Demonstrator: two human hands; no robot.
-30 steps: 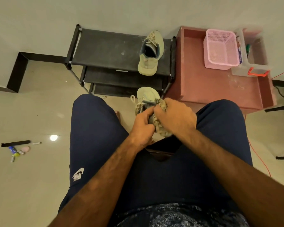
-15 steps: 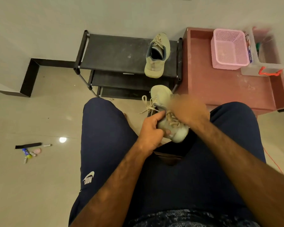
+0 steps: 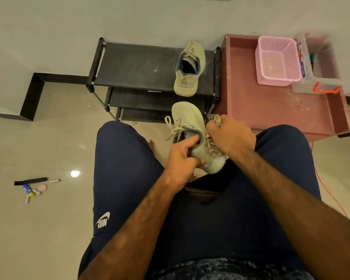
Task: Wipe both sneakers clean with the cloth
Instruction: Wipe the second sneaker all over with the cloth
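1. The left hand (image 3: 180,164) grips the held sneaker (image 3: 187,118) at its heel, index finger hooked into the collar. The shoe is held up between the person's knees.
2. The right hand (image 3: 230,138) is bunched round the striped cloth (image 3: 211,147), at the shoe's right flank.
3. The second sneaker (image 3: 188,73) sits on the top shelf of the black shoe rack (image 3: 139,63), well apart from both hands.
4. Only the heel is held, so a hard stroke toward the toe could twist the shoe out of the fingers and drop it.
5. The loose laces (image 3: 174,128) dangle on the left, so a wide swipe could snag them.
6. The knuckles cover the contact, so the cloth probably touches the upper, but I cannot confirm it. The sole, the wiped flank and any remaining dirt are hidden.
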